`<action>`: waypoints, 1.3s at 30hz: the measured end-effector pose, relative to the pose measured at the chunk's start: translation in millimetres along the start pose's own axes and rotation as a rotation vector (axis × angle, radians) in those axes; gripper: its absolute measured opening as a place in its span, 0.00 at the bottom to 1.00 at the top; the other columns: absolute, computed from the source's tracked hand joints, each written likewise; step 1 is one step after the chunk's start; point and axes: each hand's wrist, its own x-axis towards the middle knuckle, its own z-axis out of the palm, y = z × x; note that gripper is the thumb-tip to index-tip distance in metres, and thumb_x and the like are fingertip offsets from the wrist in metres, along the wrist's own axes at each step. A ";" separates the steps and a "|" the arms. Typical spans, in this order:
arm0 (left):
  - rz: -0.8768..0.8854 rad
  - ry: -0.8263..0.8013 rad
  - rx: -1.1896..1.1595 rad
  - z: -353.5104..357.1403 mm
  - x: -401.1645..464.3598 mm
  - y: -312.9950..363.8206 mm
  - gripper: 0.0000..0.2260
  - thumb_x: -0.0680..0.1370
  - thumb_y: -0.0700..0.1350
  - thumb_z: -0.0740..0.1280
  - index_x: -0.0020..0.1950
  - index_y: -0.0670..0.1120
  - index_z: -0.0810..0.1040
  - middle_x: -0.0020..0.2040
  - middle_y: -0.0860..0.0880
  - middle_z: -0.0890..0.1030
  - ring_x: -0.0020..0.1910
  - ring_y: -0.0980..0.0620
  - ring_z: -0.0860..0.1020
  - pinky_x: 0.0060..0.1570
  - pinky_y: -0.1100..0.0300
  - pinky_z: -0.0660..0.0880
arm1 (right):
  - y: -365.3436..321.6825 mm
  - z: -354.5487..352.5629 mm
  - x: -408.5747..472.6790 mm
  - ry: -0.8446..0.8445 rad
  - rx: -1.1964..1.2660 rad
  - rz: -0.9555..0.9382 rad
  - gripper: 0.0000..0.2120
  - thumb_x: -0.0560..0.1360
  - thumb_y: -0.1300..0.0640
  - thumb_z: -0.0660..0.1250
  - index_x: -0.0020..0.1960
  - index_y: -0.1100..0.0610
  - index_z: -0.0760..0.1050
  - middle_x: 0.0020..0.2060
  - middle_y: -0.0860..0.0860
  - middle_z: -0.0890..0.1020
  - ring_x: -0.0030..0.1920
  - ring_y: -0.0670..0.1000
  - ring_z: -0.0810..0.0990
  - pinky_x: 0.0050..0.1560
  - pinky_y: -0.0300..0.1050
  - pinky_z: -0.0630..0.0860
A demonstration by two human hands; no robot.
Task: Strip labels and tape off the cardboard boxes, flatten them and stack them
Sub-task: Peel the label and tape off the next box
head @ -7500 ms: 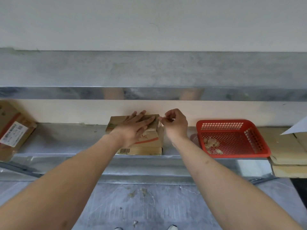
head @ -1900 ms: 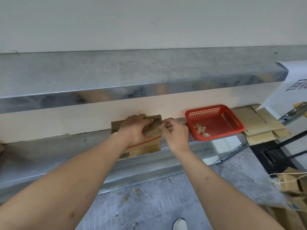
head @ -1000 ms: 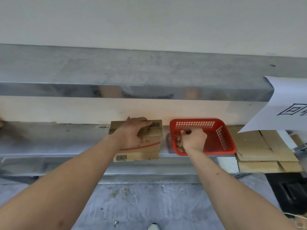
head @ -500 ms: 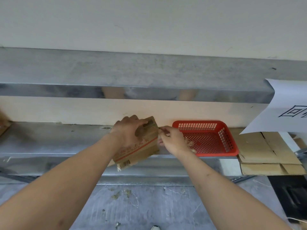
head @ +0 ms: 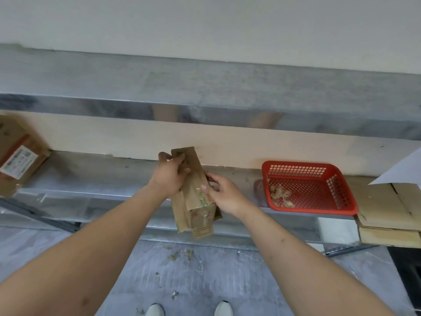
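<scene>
A small brown cardboard box [head: 193, 197] is lifted off the metal shelf [head: 95, 179] and stands on end, tilted, in front of the shelf edge. My left hand [head: 169, 176] grips its upper end, fingers curled over the top. My right hand [head: 222, 193] holds its right side near the middle, thumb on the front face. Scraps of clear tape show on the box's front and lower flap.
A red plastic basket [head: 341, 208] with peeled tape scraps sits on the shelf to the right. Flattened cardboard [head: 387, 215] is stacked at far right under a white paper sheet [head: 403, 169]. Another labelled box [head: 18, 160] lies at far left. Grey floor below.
My right hand dropped a scrap in the basket and came back to the box. The box was lifted off the shelf and turned from lying flat to standing on end.
</scene>
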 end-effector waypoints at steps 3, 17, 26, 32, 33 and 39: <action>0.122 -0.040 -0.037 1.1 -8.2 -17.5 0.25 0.83 0.49 0.67 0.79 0.49 0.68 0.79 0.42 0.53 0.52 0.43 0.80 0.69 0.57 0.70 | -6.4 1.2 0.4 0.122 -0.002 -0.087 0.18 0.80 0.58 0.71 0.69 0.52 0.77 0.53 0.37 0.81 0.52 0.38 0.82 0.53 0.32 0.79; 0.152 -0.233 0.262 5.7 -11.0 -13.7 0.29 0.87 0.56 0.51 0.84 0.44 0.49 0.84 0.43 0.42 0.82 0.42 0.39 0.81 0.49 0.43 | 16.3 25.6 -49.3 0.330 -0.981 -0.163 0.28 0.74 0.31 0.68 0.57 0.51 0.66 0.45 0.50 0.81 0.44 0.57 0.81 0.41 0.51 0.77; 0.218 -0.310 0.075 -8.3 -34.7 -4.9 0.37 0.82 0.51 0.66 0.84 0.44 0.49 0.84 0.47 0.45 0.83 0.48 0.42 0.78 0.55 0.47 | 5.8 50.0 -55.5 0.421 -0.660 -0.051 0.15 0.77 0.60 0.71 0.52 0.50 0.65 0.39 0.48 0.82 0.40 0.54 0.82 0.42 0.51 0.79; 0.215 -0.393 0.075 -3.8 -40.0 -24.0 0.38 0.84 0.58 0.61 0.84 0.45 0.43 0.83 0.48 0.34 0.81 0.47 0.33 0.81 0.49 0.43 | -13.6 32.0 -53.4 0.256 -0.627 -0.058 0.12 0.75 0.59 0.71 0.49 0.46 0.70 0.37 0.45 0.82 0.40 0.48 0.81 0.44 0.48 0.80; 0.215 -0.407 0.093 -4.8 -38.6 -23.9 0.38 0.84 0.58 0.61 0.84 0.45 0.42 0.82 0.47 0.33 0.81 0.46 0.32 0.80 0.48 0.42 | -20.3 27.6 -53.6 0.213 -0.641 -0.080 0.12 0.75 0.60 0.71 0.51 0.46 0.73 0.38 0.46 0.82 0.40 0.48 0.81 0.45 0.47 0.80; 0.235 -0.457 0.123 -2.7 -32.0 -21.3 0.39 0.84 0.61 0.59 0.84 0.46 0.40 0.80 0.47 0.29 0.79 0.44 0.29 0.80 0.45 0.41 | -51.1 2.0 -50.5 0.072 -0.934 -0.264 0.08 0.79 0.56 0.69 0.56 0.53 0.85 0.47 0.49 0.83 0.47 0.50 0.80 0.45 0.43 0.73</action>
